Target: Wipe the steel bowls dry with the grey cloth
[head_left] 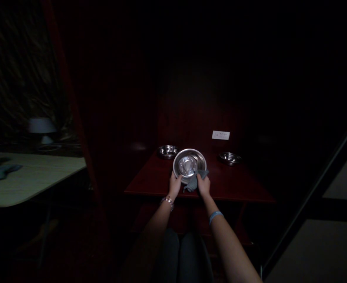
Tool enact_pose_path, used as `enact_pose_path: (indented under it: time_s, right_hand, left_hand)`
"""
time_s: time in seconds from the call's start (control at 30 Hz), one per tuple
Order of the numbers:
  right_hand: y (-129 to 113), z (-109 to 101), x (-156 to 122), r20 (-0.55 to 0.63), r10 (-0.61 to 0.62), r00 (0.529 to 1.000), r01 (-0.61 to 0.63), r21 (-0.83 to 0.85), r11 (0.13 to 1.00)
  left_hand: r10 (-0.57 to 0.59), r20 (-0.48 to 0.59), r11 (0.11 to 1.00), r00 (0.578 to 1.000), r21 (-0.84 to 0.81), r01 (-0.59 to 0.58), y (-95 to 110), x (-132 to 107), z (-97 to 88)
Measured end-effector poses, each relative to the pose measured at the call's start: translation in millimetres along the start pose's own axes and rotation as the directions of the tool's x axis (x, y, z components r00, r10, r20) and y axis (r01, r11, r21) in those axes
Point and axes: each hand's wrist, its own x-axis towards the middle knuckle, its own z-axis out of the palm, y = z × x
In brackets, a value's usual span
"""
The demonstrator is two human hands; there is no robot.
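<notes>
A round stainless steel bowl (187, 166) is tilted up so that its inside faces me, above the front part of a dark red desk (220, 184). My left hand (174, 184) grips its lower left rim, thumb on the inner side. At the lower right rim, my right hand (203, 184) is closed on a grey cloth (192, 183), which drapes over the rim and hangs below it. The fingers behind the bowl and cloth are hidden.
Two more steel bowls rest on the desk, one at the back left (168, 151) and one at the right (230, 158). A white socket panel (221, 135) is on the back wall. Leftward stand a pale table (52, 173) and a lamp (42, 126).
</notes>
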Motion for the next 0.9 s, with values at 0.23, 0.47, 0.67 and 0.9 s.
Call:
enact_pose_path:
  time_s: [0.23, 0.47, 0.67, 0.9]
  right_hand:
    - [2.6, 0.7, 2.0, 0.007, 0.003, 1.0, -0.003, -0.008, 1.0]
    - [2.2, -0.9, 1.3, 0.028, 0.003, 1.0, -0.003, -0.014, 1.0]
    - [1.9, -1.1, 2.0, 0.027, 0.007, 1.0, -0.007, -0.009, 1.0]
    - [0.6, -0.6, 2.8, 0.005, 0.007, 1.0, -0.007, -0.006, 1.0]
  left_hand:
    - [-0.029, -0.037, 0.999, 0.999, -0.031, 0.028, 8.2, 0.3, 1.6]
    - [-0.056, -0.094, 0.997, 0.994, -0.049, 0.052, 2.5, 4.5, 1.1]
    - [-0.082, -0.091, 0.993, 0.992, -0.098, 0.073, 2.7, 4.9, 2.2]
    - [0.019, -0.004, 0.996, 1.0, -0.089, -0.02, 6.3, -0.6, 1.8]
